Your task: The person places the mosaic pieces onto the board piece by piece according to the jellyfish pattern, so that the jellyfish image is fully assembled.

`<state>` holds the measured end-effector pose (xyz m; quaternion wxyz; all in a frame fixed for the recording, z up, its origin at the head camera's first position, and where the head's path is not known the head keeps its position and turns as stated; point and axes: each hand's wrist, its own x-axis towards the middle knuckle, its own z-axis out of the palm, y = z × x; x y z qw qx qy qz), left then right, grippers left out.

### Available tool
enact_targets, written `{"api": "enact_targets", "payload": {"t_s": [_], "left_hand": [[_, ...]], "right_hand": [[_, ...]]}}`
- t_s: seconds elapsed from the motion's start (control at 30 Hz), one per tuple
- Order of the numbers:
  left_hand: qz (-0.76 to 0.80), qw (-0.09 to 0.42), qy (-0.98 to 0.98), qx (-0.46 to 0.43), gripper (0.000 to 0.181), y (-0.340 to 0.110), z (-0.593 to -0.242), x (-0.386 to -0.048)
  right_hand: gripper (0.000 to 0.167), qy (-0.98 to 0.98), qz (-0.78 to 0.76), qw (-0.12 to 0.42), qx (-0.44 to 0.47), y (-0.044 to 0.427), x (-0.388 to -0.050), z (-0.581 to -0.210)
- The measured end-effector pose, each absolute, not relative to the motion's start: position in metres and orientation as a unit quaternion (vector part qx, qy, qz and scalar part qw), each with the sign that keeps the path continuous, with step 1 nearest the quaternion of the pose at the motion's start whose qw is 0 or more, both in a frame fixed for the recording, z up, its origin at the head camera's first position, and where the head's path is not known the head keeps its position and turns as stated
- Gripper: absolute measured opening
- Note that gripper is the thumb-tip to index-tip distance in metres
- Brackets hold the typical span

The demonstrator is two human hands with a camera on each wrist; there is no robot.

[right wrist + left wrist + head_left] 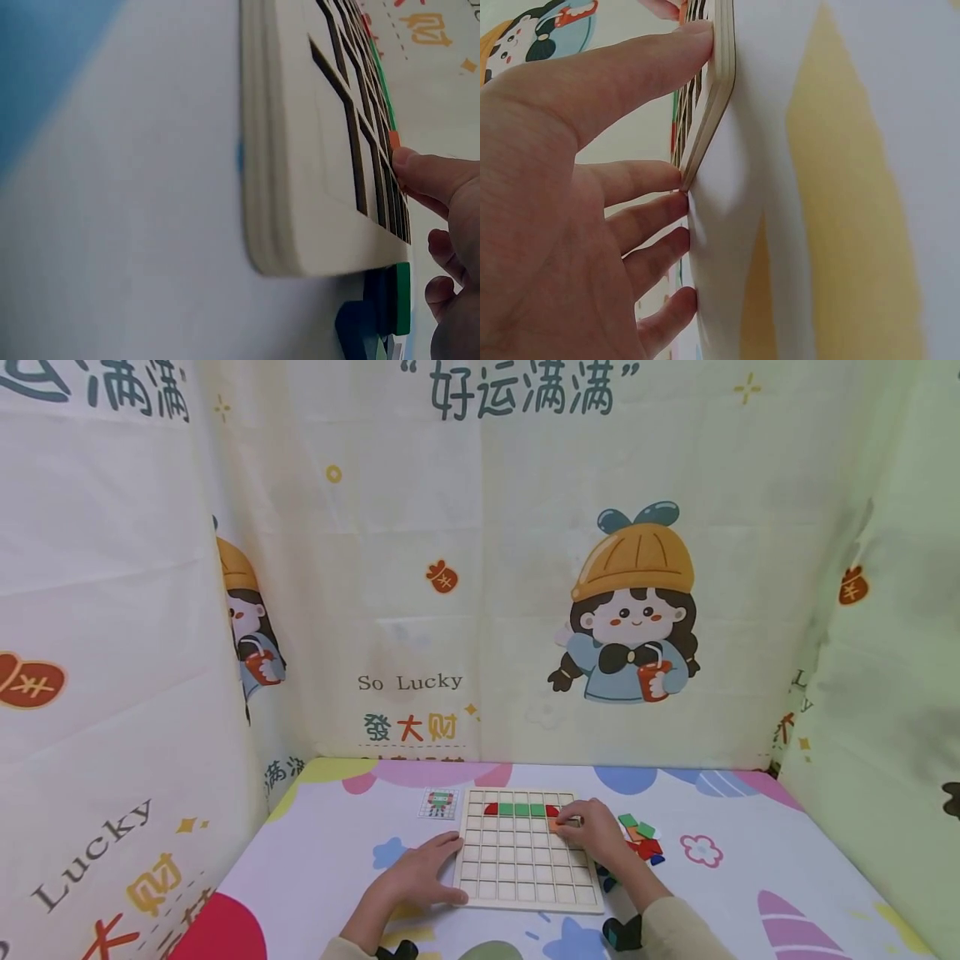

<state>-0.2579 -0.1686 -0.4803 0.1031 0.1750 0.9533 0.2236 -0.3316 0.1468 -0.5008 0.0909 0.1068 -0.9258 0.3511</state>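
Observation:
A wooden grid board [517,863] lies on the table. Along its second row from the far edge run several green square tiles [522,810], with a red curved piece [491,809] at the left end and another red piece [552,811] at the right. Just below that right end, my right hand [597,837] pinches an orange tile [394,140] between thumb and finger at the grid. Fingers loosely spread, my left hand [417,872] touches the board's left side; in the left wrist view its thumb rests on the rim.
A small printed pattern card [438,804] lies beyond the board's left corner. Loose coloured tiles [649,847] are heaped to the right of the board, and dark blue and green pieces [388,300] sit against its right edge. Printed cloth walls [517,610] enclose the table.

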Motion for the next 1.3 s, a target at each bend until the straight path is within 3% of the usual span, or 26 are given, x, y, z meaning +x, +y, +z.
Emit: {"api": "enact_targets", "payload": {"t_s": [0.5,1.3], "left_hand": [[0.226,0.105,0.952,0.178,0.086,-0.169,-0.481,-0.255],[0.217,0.091,0.953,0.193,0.087,-0.170,-0.480,-0.257]], "right_hand": [[0.003,-0.932,0.332,0.083,0.118,0.146,-0.331,-0.498],[0.016,-0.951,0.299,0.069,0.045,0.221,-0.314,-0.491]]}}
